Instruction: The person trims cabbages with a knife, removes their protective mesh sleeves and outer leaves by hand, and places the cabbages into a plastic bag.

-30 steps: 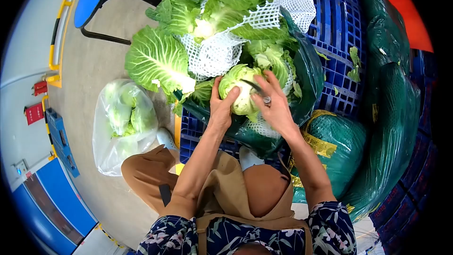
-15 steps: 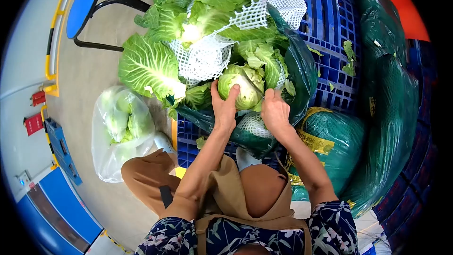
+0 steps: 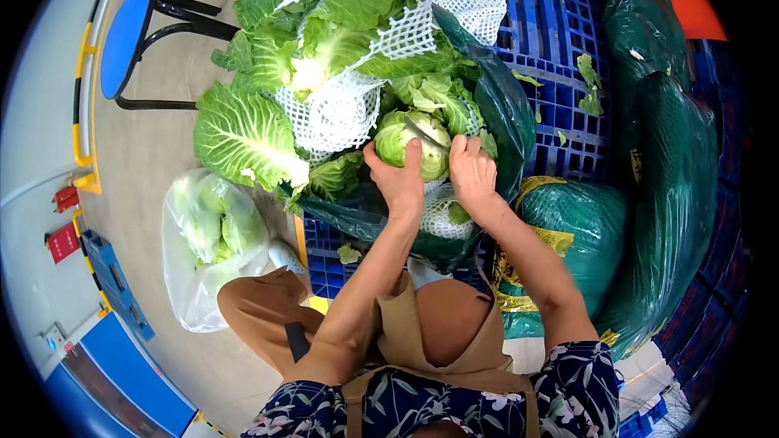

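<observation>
The left hand (image 3: pixel 398 183) grips the near left side of a cabbage (image 3: pixel 393 135), thumb over its face and fingers curled beneath, seemingly to steady it. The right hand (image 3: pixel 473 172), just beside it, is closed in a fist, apparently round the hidden handle of a dark curved blade (image 3: pixel 428 131) lying across the cabbage; this split hold likely keeps one side free for the blade. Just below the hands, a netted head (image 3: pixel 444 217) sits in a green bag (image 3: pixel 507 113), whose spread mouth probably keeps produce within reach. Beyond the left hand lie white netting (image 3: pixel 344 113) and a broad leaf (image 3: pixel 243 134).
</observation>
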